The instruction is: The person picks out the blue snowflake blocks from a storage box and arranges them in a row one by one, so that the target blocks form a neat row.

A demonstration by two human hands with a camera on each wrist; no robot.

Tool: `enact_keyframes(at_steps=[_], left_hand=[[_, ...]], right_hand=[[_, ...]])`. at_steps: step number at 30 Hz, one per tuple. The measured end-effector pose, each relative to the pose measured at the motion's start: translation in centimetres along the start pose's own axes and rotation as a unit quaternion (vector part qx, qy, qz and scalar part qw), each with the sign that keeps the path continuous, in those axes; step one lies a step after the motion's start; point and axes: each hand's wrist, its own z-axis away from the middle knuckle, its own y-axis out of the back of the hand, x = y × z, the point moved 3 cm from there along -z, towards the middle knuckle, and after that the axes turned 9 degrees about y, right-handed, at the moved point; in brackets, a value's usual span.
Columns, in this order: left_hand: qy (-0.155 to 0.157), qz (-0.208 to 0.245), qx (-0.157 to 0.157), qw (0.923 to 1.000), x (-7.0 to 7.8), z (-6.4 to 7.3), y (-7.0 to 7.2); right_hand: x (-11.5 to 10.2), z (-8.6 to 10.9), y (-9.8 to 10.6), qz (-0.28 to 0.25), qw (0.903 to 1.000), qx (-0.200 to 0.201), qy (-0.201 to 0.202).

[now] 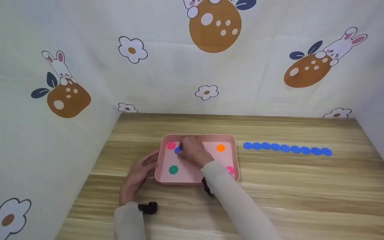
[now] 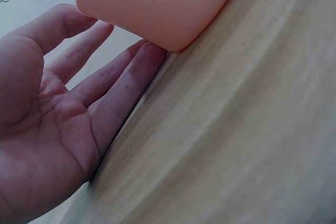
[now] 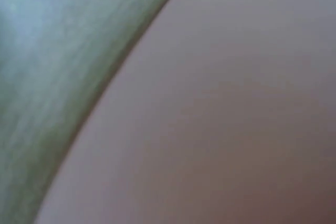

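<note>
A pink tray stands on the table with several small flower-shaped pieces in it. My right hand reaches into the tray, fingers curled, and pinches a blue flower piece at its fingertips. Close by lies a pink flower piece; a green one is nearer the front, an orange one at the back right. Another pink piece is partly hidden by the right sleeve. At the tray's left side, my left hand rests its loosely extended fingers against the outer wall.
Right of the tray, a row of several blue flower pieces runs edge to edge across the wood-grain table. A patterned cloth forms the walls at the back and sides. Blurred pink tray wall fills most of the right wrist view.
</note>
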Motion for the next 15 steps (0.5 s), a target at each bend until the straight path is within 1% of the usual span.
enact_keyframes(at_steps=[4, 11, 15], left_hand=[[-0.004, -0.002, -0.001, 1.0, -0.1, 0.1, -0.01], [0.006, 0.006, 0.005, 1.0, -0.16, 0.13, -0.04], [0.005, 0.007, 0.002, 1.0, -0.18, 0.19, 0.01]], right_hand=[[-0.05, 0.1, -0.06, 0.0, 1.0, -0.008, -0.006], [0.09, 0.19, -0.07, -0.007, 0.9997, -0.015, -0.016], [0.12, 0.21, -0.04, -0.014, 0.9996, -0.017, -0.018]])
